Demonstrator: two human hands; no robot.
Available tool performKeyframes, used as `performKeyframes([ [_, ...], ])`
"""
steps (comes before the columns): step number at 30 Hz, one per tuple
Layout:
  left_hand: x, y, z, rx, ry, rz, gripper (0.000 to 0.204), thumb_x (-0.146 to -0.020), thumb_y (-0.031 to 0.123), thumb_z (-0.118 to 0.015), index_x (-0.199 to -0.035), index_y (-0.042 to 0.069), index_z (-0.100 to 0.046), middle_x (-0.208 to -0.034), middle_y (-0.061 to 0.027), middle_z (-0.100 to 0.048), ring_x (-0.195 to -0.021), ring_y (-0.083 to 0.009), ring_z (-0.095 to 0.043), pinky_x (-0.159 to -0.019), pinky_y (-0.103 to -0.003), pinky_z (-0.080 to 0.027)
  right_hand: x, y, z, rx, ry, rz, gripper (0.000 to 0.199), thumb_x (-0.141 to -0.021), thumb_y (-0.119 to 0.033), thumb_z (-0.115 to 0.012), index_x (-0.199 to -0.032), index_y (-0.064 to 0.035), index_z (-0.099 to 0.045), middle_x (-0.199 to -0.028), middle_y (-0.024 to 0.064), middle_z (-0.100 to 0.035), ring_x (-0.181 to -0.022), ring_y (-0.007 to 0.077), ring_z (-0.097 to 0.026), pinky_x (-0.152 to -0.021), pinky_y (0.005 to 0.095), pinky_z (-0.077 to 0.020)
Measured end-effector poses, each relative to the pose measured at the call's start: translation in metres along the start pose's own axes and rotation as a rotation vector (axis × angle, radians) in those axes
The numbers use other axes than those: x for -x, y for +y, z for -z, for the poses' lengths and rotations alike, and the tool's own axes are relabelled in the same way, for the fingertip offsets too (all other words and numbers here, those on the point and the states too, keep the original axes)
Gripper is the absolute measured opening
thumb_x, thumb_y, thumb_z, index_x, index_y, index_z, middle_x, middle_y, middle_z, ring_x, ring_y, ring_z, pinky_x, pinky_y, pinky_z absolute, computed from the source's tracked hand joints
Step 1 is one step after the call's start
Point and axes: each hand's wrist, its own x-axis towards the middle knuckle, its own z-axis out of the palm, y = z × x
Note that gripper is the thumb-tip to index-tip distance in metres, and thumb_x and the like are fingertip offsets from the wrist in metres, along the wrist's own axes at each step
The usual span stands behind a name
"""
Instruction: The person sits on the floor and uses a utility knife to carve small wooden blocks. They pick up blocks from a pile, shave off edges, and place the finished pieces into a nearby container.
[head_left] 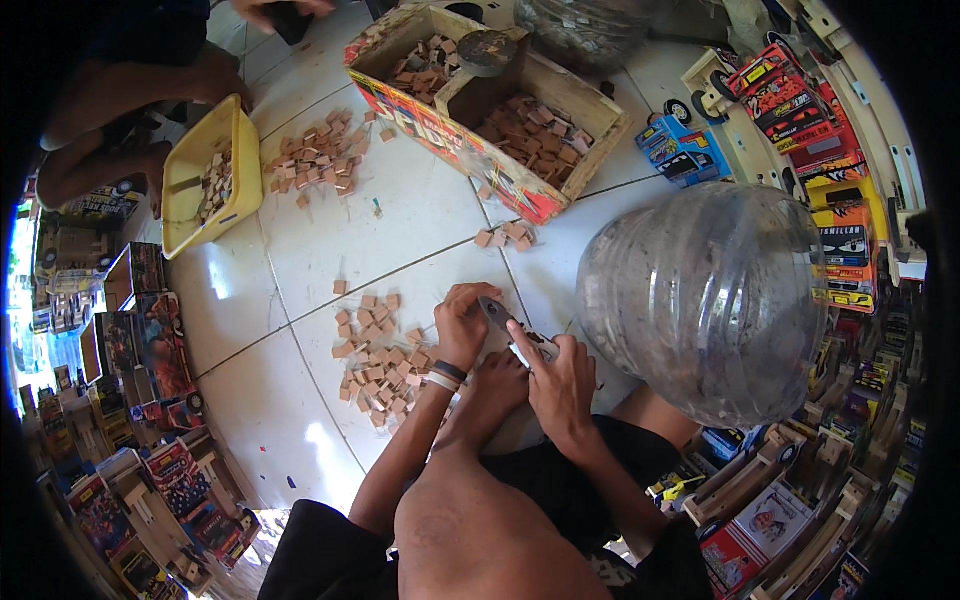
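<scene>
My right hand [562, 385] is wrapped round a hand tool [497, 315] with a flat grey metal head and a pale handle, its index finger stretched along it. The exact kind of tool is hard to make out. Beside the tool's head, my left hand [464, 322] has its fingers curled in a pinch; what they hold is hidden. Both hands are just above my bare foot [497, 385]. Left of them, a loose pile of small brown wooden blocks [385, 370] lies on the white tiled floor [240, 370], several with thin pale strips sticking out.
Farther off are another block pile [322, 155], a yellow basin [250, 165] with blocks, and a divided wooden box [590, 175] full of blocks. A large clear plastic container [700, 300] stands at right. Wooden toy trucks [685, 150] line both sides. Another person's arm [150, 95] reaches in at upper left.
</scene>
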Motion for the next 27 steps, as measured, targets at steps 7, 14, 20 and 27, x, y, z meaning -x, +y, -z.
performKeyframes([
  [7,0.002,-0.003,-0.001,-0.009,-0.002,0.006,0.029,-0.082,-0.012,-0.065,-0.099,0.005,-0.082,-0.104,-0.0121,-0.081,-0.100,-0.0281,-0.077,-0.088,-0.037,-0.061,-0.007,-0.003,0.005,0.075,0.011,-0.048,0.075,-0.097,-0.006,-0.067,-0.158,-0.0472,-0.052,-0.110,0.0117,-0.052,-0.093,0.0322,-0.057,-0.083,0.0465,-0.0483],
  [14,0.001,-0.001,-0.001,-0.010,0.007,-0.019,0.030,-0.081,-0.011,-0.064,-0.099,0.005,-0.081,-0.103,-0.0122,-0.080,-0.097,-0.0293,-0.077,-0.086,-0.036,-0.061,-0.006,-0.004,0.009,0.023,0.019,-0.017,0.075,-0.093,-0.003,-0.070,-0.155,-0.0432,-0.058,-0.111,0.0125,-0.051,-0.100,0.0351,-0.057,-0.089,0.0493,-0.0481],
  [20,0.001,0.000,-0.001,-0.029,0.005,-0.015,0.032,-0.079,-0.012,-0.065,-0.100,0.006,-0.082,-0.103,-0.0117,-0.080,-0.098,-0.0286,-0.077,-0.086,-0.036,-0.061,-0.008,-0.004,0.010,0.054,-0.011,-0.022,0.073,-0.096,-0.004,-0.067,-0.156,-0.0446,-0.056,-0.110,0.0124,-0.051,-0.096,0.0342,-0.057,-0.086,0.0483,-0.0485],
  [27,0.003,-0.005,-0.002,0.021,0.013,-0.014,0.022,-0.082,-0.009,-0.068,-0.097,0.003,-0.079,-0.102,-0.0137,-0.080,-0.095,-0.0313,-0.076,-0.084,-0.037,-0.060,-0.007,-0.008,0.008,0.043,-0.022,-0.058,0.074,-0.097,-0.003,-0.066,-0.157,-0.0446,-0.054,-0.112,0.0133,-0.051,-0.098,0.0349,-0.057,-0.087,0.0493,-0.0478],
])
